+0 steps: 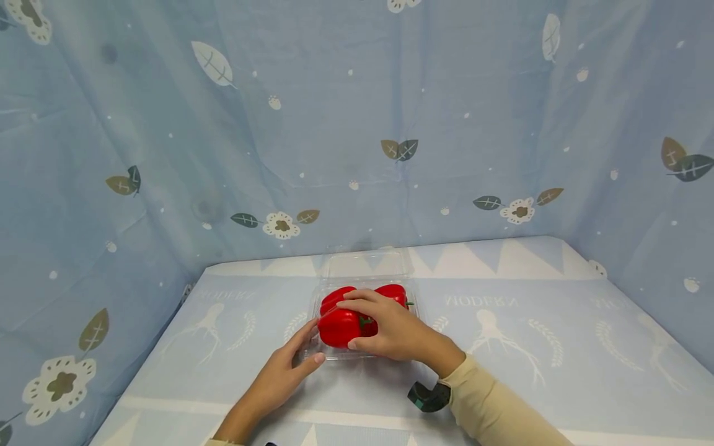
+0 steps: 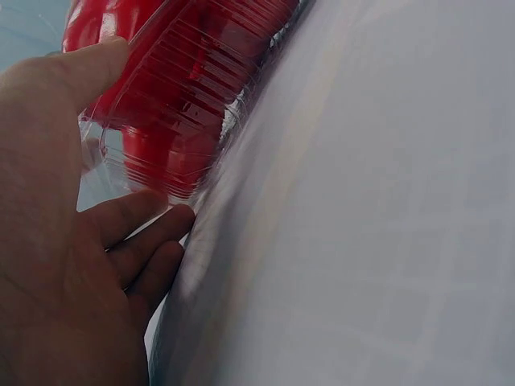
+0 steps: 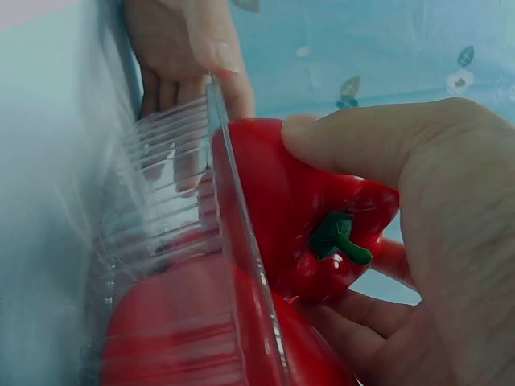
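A clear plastic clamshell container (image 1: 365,267) lies open at the middle of the table, its lid folded back, with red bell peppers inside. My right hand (image 1: 362,323) grips the front pepper (image 1: 337,328) at the container's near edge; thumb and fingers curl round it by its green stem (image 3: 338,237). A second pepper (image 1: 395,292) lies behind it, and another (image 3: 177,338) shows through the ribbed wall (image 3: 161,209). My left hand (image 1: 308,345) holds the container's front left corner, thumb on the rim (image 2: 96,64), fingers (image 2: 153,233) along the outside.
Blue cloth printed with leaves and flowers hangs behind and on both sides of the table (image 1: 558,347), which is covered with a pale blue patterned cloth. A dark wrist device (image 1: 428,396) sits on my right forearm.
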`<state>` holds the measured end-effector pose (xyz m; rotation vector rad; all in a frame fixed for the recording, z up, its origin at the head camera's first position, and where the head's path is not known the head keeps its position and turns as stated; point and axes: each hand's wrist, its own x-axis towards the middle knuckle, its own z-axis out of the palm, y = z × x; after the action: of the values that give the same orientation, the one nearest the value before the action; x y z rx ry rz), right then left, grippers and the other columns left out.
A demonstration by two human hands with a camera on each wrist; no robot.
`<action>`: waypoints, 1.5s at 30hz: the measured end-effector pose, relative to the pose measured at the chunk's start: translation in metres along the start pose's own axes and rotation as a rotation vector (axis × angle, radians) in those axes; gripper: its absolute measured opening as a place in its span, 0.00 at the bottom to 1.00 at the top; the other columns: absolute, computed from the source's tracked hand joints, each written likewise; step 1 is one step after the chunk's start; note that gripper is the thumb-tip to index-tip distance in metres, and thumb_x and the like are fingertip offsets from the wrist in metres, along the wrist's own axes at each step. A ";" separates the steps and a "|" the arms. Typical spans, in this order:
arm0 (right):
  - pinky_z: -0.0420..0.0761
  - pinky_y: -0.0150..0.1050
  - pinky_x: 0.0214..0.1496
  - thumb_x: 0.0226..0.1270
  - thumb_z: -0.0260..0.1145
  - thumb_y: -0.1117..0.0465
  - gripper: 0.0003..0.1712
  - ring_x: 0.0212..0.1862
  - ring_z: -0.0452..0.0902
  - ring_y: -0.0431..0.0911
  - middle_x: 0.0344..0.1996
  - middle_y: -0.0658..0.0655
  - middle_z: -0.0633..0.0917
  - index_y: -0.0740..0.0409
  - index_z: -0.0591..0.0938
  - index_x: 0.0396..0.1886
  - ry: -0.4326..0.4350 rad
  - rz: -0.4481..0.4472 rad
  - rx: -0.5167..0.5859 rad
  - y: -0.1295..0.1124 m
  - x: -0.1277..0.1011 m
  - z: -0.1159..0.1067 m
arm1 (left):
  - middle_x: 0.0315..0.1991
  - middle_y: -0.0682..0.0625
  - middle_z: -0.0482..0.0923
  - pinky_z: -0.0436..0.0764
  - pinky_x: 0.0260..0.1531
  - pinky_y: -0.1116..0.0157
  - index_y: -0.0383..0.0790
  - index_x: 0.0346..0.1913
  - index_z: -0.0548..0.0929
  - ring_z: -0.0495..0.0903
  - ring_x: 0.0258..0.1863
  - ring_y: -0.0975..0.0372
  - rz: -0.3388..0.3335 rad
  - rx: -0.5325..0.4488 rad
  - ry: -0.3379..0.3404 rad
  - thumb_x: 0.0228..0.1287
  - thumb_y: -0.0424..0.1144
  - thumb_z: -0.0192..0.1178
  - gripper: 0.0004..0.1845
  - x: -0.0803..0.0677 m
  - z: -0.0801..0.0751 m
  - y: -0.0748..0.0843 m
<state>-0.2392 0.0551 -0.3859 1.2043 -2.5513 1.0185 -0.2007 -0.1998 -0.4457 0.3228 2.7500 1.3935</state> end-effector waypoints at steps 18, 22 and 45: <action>0.79 0.46 0.54 0.56 0.72 0.50 0.36 0.62 0.68 0.47 0.66 0.50 0.68 0.33 0.71 0.65 -0.073 -0.001 -0.163 -0.007 -0.001 0.006 | 0.69 0.57 0.62 0.64 0.64 0.49 0.68 0.71 0.59 0.63 0.68 0.57 -0.012 0.005 -0.005 0.59 0.60 0.61 0.37 0.000 0.000 -0.001; 0.79 0.45 0.54 0.61 0.68 0.49 0.30 0.61 0.69 0.45 0.65 0.50 0.69 0.35 0.73 0.64 -0.084 0.007 -0.165 -0.007 0.000 0.005 | 0.69 0.58 0.61 0.63 0.65 0.49 0.68 0.71 0.59 0.61 0.69 0.58 -0.016 -0.003 -0.006 0.59 0.60 0.61 0.37 0.001 0.000 0.000; 0.75 0.48 0.59 0.61 0.66 0.53 0.20 0.62 0.69 0.45 0.62 0.49 0.72 0.39 0.80 0.55 -0.121 0.015 -0.188 -0.007 -0.001 0.005 | 0.70 0.58 0.60 0.61 0.65 0.48 0.64 0.72 0.59 0.59 0.70 0.58 -0.017 0.016 -0.004 0.59 0.62 0.60 0.39 0.000 0.000 0.000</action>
<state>-0.2327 0.0500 -0.3864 1.2307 -2.6795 0.7090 -0.2012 -0.2000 -0.4459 0.3017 2.7555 1.3664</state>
